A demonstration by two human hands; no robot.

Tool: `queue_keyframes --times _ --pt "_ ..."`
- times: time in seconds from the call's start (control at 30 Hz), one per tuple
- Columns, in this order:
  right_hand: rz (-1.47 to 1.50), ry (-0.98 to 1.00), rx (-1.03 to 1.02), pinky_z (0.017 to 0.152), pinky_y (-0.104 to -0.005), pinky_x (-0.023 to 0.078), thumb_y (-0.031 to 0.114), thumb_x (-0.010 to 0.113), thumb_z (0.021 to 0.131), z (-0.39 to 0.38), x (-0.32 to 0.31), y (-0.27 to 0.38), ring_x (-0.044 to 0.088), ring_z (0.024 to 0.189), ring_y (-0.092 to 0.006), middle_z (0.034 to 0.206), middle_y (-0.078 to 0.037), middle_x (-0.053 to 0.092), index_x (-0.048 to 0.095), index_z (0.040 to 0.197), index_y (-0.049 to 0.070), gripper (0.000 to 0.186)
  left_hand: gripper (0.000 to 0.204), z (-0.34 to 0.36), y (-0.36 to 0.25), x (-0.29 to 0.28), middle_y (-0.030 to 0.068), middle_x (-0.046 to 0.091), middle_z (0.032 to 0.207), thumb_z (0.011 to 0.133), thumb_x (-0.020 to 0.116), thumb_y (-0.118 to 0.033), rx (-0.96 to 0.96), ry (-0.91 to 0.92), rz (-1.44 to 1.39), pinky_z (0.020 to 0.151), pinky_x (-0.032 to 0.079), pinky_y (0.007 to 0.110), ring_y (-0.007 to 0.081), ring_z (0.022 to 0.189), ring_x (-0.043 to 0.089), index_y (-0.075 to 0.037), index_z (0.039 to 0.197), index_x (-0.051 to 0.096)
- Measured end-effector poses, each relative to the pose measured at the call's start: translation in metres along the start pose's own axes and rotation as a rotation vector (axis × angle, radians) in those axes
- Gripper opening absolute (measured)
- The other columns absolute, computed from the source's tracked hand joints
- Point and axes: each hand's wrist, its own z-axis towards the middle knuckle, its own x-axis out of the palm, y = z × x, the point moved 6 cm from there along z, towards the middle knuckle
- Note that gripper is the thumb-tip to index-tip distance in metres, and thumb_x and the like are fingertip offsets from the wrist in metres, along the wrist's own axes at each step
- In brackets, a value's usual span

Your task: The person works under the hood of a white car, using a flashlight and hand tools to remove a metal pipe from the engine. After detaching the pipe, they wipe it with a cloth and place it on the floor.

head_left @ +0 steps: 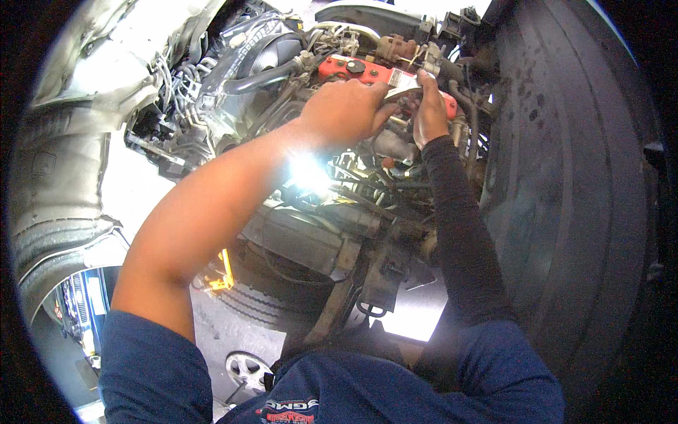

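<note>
Both hands reach over an open engine (388, 148), close together at a pale piece (404, 83) with a shiny edge. The piece lies between the hands, above the right part of a red cover (371, 71); what it is, I cannot make out.

The right hand (429, 113) has the piece at its right end, thumb laid against it, the other fingers mostly hidden. The left hand (345, 109) is curled, back upward, its forefinger at the left end and its thumb pointing right, a little lower; whether this grip is closed on the piece, I cannot tell.

A black cap (355, 67) sits on the red cover, just beyond the left hand. A dark hose (261, 86) runs left of that hand. The left forearm is bare; a black sleeve (462, 226) covers the right one. A bright light (311, 175) glares below the left wrist. Lower down are a tire (265, 300), a yellow bracket-like object (225, 272) and, on the floor (219, 328), a spoked wheel (247, 369). A dark panel (565, 177) fills the right side.
</note>
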Motion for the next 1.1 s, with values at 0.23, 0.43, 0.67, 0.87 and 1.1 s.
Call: queue_keyframes --times 0.23,0.43,0.67,0.87,1.1 --pt "0.222 -0.047 -0.015 0.078 -0.0268 0.044 0.04 0.062 0.102 -0.004 0.001 0.006 0.06 0.09 -0.0074 0.103 0.003 0.068 0.066 0.118 0.012 0.032 0.042 0.018 0.027 0.001 0.0202 0.072 0.083 0.103 0.055 -0.05 0.189 0.051 0.107 0.07 0.056 0.058 0.0444 0.079 0.071 -0.011 0.115 0.065" --pt "0.237 -0.111 0.086 0.077 -0.0269 0.045 0.041 0.062 0.102 -0.002 -0.009 -0.007 0.061 0.088 -0.0067 0.104 0.005 0.069 0.067 0.119 0.012 0.034 0.044 0.031 0.038 -0.003 0.0222 0.072 0.086 0.102 0.057 -0.052 0.297 0.038 0.099 0.071 0.056 0.057 0.0453 0.08 0.071 -0.012 0.116 0.069" --pt "-0.335 0.0 -0.112 0.108 -0.0379 0.044 0.032 0.039 0.111 0.011 -0.013 -0.009 0.062 0.124 -0.032 0.133 -0.019 0.067 0.061 0.137 0.003 0.045 0.056 0.027 0.03 0.002 0.0285 0.071 0.106 0.106 0.05 -0.052 0.138 0.244 -0.205 0.091 0.053 0.053 0.046 0.101 0.068 -0.004 0.13 0.064" --pt "-0.085 -0.063 0.02 0.082 -0.0312 0.047 0.044 0.051 0.104 0.014 -0.013 -0.005 0.062 0.093 -0.0191 0.108 -0.008 0.068 0.067 0.117 0.006 0.043 0.056 0.026 0.019 0.004 0.0278 0.07 0.114 0.108 0.049 -0.049 0.027 0.468 -0.331 0.095 0.051 0.049 0.0421 0.107 0.068 0.001 0.13 0.065" --pt "0.067 -0.129 0.199 0.075 -0.0326 0.049 0.05 0.055 0.101 0.005 -0.005 0.019 0.059 0.09 -0.014 0.107 -0.007 0.065 0.069 0.114 0.003 0.051 0.056 0.035 0.006 0.007 0.0277 0.073 0.105 0.105 0.051 -0.05 0.086 0.47 -0.232 0.09 0.053 0.05 0.0428 0.099 0.071 0.001 0.118 0.07"
